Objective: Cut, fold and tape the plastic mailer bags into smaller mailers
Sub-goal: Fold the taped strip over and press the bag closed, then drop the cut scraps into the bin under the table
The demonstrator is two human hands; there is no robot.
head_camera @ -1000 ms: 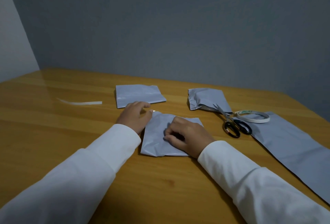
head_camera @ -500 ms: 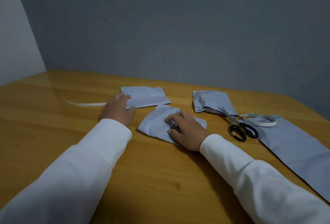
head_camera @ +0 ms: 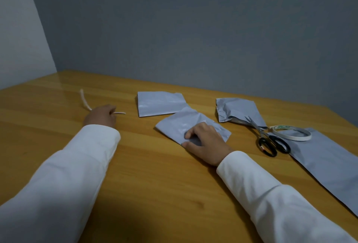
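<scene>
Hands apart on bench (head_camera: 158, 180): right hand (head_camera: 206, 143) pressing, fingers bent, on creased small mailer (head_camera: 186, 124) mid-bench; left hand (head_camera: 101, 117) pinching white strip (head_camera: 84, 100). Long mailer bag (head_camera: 329, 165) cut off at right edge. Scissors (head_camera: 269, 142), tape roll (head_camera: 290, 132) overlapping it.

The person wears a white long-sleeved shirt. The left sleeve (head_camera: 64, 175) is smooth, loose cloth ending in a plain, wide cuff at the wrist. The right sleeve (head_camera: 275, 200) matches it, softly creased along the forearm. The left hand (head_camera: 101, 116) and right hand (head_camera: 206, 143) are bare.
</scene>
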